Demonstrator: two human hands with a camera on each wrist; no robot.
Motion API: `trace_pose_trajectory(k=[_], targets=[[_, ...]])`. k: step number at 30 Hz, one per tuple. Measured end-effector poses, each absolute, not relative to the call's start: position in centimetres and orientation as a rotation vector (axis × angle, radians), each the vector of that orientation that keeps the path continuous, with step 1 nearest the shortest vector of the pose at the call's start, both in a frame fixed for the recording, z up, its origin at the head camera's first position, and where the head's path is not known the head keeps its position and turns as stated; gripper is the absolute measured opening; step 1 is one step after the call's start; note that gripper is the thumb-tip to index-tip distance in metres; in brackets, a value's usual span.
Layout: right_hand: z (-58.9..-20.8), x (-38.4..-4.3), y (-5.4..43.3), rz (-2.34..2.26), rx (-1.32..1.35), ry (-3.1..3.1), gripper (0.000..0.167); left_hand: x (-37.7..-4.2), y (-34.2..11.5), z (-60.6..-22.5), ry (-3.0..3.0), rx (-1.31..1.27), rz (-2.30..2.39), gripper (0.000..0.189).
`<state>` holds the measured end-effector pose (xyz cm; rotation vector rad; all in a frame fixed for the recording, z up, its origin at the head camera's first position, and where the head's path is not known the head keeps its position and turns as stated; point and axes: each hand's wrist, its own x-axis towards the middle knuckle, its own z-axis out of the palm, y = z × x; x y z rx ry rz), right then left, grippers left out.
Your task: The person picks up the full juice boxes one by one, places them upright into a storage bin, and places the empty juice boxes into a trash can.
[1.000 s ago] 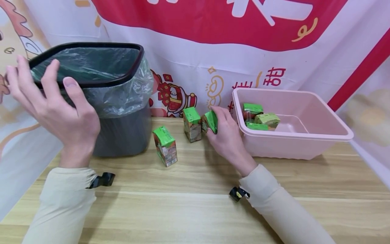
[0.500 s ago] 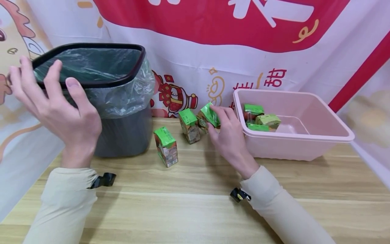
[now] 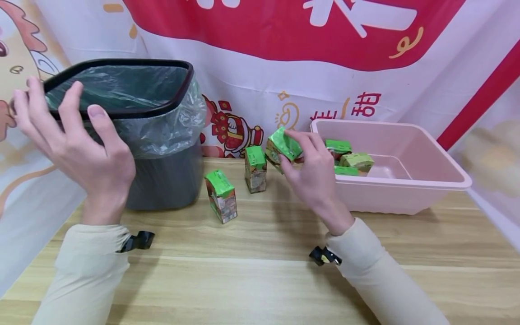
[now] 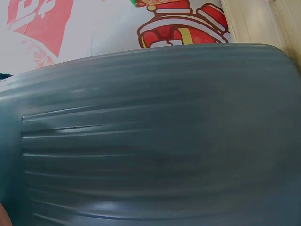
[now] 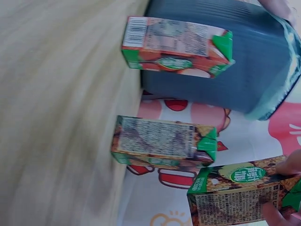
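My right hand [image 3: 314, 174] pinches a small drink carton [image 3: 284, 145] with a green top, between thumb and fingers. It is tilted, just left of the pink tub [image 3: 378, 196]. A second carton [image 3: 256, 169] stands upright beside it on the table, and a third carton [image 3: 221, 196] stands nearer the bin. My left hand [image 3: 87, 140] lies with spread, relaxed fingers against the near-left rim of a grey waste bin [image 3: 164, 180]. In the right wrist view, the held carton [image 5: 235, 197] shows brown printed sides, with fingertips on its top end.
Several cartons [image 3: 357, 160] lie in the left end of the pink tub. A clear plastic bag [image 3: 183, 117] lines the bin under its black rim. Behind the wooden table [image 3: 243, 280] hangs a red and white printed cloth [image 3: 276, 40].
My right hand has lifted the carton off the table, up and slightly right toward the tub. The upright carton beside it tilted briefly and stands straight again. My left hand stays at the bin.
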<state>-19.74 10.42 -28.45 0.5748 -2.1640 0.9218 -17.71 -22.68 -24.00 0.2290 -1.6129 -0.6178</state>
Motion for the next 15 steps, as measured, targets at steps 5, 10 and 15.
trace_pose_trajectory(k=[5,10,15], targets=[[-27.7,-19.8,10.8,1.001,0.523,-2.175,0.048,-17.6,-22.7,-23.9,-1.606,0.222,-0.615,0.043],[-27.1,-19.7,11.3,1.034,0.497,-2.172,0.049,-17.6,-22.7,-23.9,-1.601,0.22,-0.613,0.043],[-26.6,-19.7,11.6,1.04,0.533,-2.149,0.048,-17.5,-22.3,-23.7,-1.59,0.215,-0.627,0.043]])
